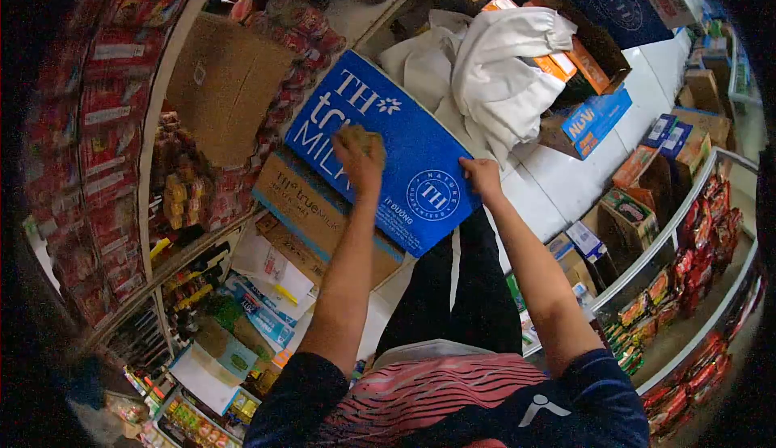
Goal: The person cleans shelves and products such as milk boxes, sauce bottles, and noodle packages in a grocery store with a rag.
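A blue cardboard milk carton [404, 145] marked "TH true MILK" lies tilted in front of me, above my legs. My left hand [358, 159] is over its lettered face, fingers curled on a small yellowish-brown cloth-like item [372, 145]; blur hides its exact kind. At the carton's right edge, my right hand [482, 176] is closed on the rim, thumb on the printed face and the other fingers mostly hidden. Beneath the blue carton's lower left side sits a brown cardboard box [301, 205] with similar lettering.
White cloth or bags [509, 68] drape over an open box [610, 64] of orange packs beyond the carton. A blue NuVi box [594, 124] stands on the tiled floor [537, 185]. Shelves of red packs [117, 108] rise at left; a glass-sided snack case [679, 262] curves along the right.
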